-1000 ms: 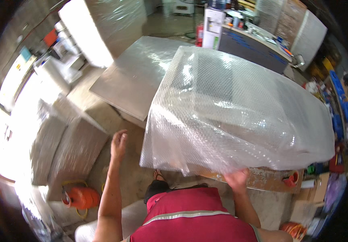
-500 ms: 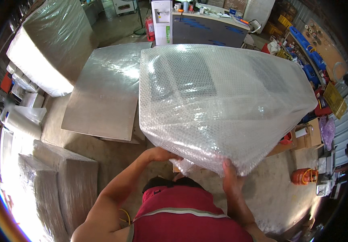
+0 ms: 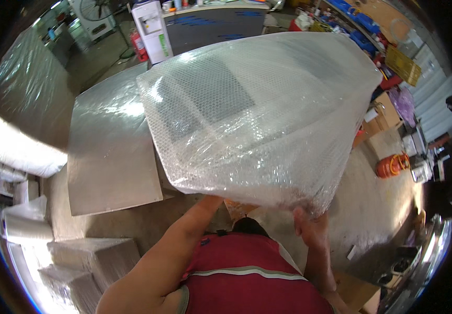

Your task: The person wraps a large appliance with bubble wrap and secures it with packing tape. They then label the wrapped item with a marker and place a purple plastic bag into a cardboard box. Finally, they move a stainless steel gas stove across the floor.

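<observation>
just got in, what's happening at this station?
A person in a red vest is handling a big panel wrapped in bubble wrap, lifted at the near edge. The right hand grips the wrap at the lower edge; the left hand is hidden under the wrap, only the forearm shows. A flat wrapped sheet lies on the floor to the left, with wrapped boxes nearby.

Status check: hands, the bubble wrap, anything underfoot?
Right hand gripping the bubble-wrap sheet at its near edge. Left hand hidden beneath it. Flat panel on floor, left.
</observation>
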{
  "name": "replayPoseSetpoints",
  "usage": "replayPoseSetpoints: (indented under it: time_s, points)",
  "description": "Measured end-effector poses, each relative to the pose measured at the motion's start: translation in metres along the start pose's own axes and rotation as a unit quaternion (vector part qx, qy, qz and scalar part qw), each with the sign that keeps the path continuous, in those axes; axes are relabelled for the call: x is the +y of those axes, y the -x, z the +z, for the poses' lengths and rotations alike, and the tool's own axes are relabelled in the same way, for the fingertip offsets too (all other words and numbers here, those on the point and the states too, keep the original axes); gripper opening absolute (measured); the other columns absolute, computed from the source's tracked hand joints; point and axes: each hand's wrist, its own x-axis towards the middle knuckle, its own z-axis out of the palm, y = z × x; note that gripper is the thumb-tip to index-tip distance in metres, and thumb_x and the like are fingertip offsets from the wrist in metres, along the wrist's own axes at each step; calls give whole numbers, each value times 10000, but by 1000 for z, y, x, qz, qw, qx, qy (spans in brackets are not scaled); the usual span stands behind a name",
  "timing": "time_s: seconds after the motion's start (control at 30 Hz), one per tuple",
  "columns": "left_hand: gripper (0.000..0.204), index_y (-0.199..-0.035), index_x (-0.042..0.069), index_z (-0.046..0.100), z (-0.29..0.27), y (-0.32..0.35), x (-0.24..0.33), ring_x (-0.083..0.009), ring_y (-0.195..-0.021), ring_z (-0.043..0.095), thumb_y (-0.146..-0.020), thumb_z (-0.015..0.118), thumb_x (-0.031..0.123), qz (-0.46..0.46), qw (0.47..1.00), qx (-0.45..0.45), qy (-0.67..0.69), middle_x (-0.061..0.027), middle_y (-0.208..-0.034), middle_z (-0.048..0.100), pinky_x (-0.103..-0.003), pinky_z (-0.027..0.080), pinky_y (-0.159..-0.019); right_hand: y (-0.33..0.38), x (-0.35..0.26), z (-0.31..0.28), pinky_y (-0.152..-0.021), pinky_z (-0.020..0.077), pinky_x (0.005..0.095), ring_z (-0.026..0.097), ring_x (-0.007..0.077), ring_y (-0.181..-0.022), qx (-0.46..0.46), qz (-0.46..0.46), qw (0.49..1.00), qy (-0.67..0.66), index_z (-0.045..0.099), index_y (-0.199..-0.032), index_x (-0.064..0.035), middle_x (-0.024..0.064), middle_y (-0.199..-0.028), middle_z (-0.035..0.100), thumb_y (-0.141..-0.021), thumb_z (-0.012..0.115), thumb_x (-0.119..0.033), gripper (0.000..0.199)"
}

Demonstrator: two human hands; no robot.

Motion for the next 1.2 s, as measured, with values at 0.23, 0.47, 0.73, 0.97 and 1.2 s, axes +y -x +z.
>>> replayPoseSetpoints:
  time_s: [0.23,0.47,0.73,0.97,1.2]
  points:
    - [470,-1456,84,601,41,113,-38,-369,-1381,541,-1067,581,347,113,967,-226,-5,-210,-1475,591,-432,401,-1174,9,162,23,-414,351,256,444,77,-489,52,291,940,-169,572,-1331,-36,24,-933,653,-993,743,-235,428]
    - [572,-1517,16,503,-97,191,18,-294,-1449,488,-1107,502,416,53,871,-430,231,-166,-1529,559,-403,347,-1223,-91,299,99,-452,354,375,412,142,-474,33,279,954,-99,707,-865,-76,-4,-604,483,-934,767,-483,417]
    - [787,-1587,-40,365,-99,89,56,-410,-1471,439,-1082,460,556,-134,966,-79,208,-281,-1539,504,-427,358,-1205,-131,334,151,-716,517,409,653,278,-795,-31,117,980,160,761,-1013,-28,125,-868,675,-901,723,-397,387]
    - [869,-1507,-124,428,-74,76,13,-504,-1461,405,-1065,412,625,-180,980,57,56,-369,-1547,441,-471,317,-1225,-137,347,58,-999,526,433,680,364,-1149,332,149,927,88,703,-1169,-18,157,-1190,731,-879,690,-139,315]
    - [980,-1472,-142,473,-83,70,38,-507,-1454,414,-1037,339,726,-292,954,22,58,-385,-1526,456,-471,306,-1231,-214,267,14,-1205,346,538,555,401,-1342,375,-104,857,338,584,-1367,-15,195,-1424,603,-735,740,-37,651]
